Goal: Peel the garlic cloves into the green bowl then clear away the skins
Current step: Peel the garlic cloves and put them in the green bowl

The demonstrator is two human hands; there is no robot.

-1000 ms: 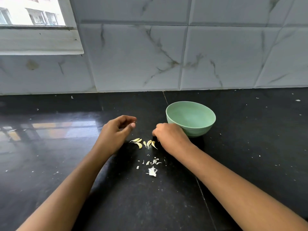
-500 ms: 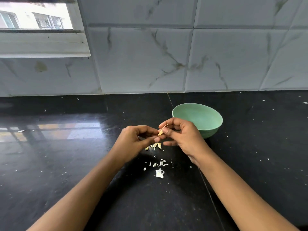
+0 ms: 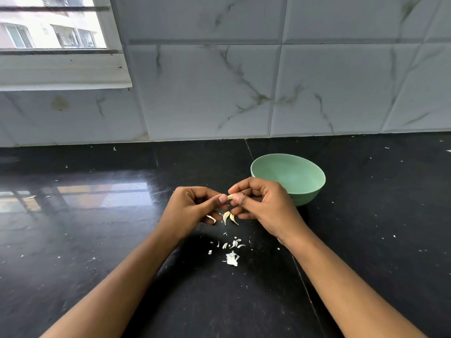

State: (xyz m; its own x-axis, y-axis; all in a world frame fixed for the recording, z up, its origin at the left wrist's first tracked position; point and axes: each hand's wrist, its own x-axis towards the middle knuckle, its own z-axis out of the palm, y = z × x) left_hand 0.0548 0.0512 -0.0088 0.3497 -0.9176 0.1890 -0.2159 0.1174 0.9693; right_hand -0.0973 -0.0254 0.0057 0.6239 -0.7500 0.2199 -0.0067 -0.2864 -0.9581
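The left hand [image 3: 192, 206] and right hand [image 3: 263, 206] both pinched one tiny garlic clove [image 3: 230, 196], just left of the green bowl [image 3: 311, 197]. Small, slow pulls looked best, so it would not slip onto the counter [image 3: 97, 240].

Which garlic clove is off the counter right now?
The clove pinched between the left hand and right hand, held up near the green bowl. The other cloves lie loose on the counter beneath the hands.

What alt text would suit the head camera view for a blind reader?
A left hand and right hand pinch one garlic clove above a black countertop. Loose cloves and skin scraps lie beneath, a green bowl behind.
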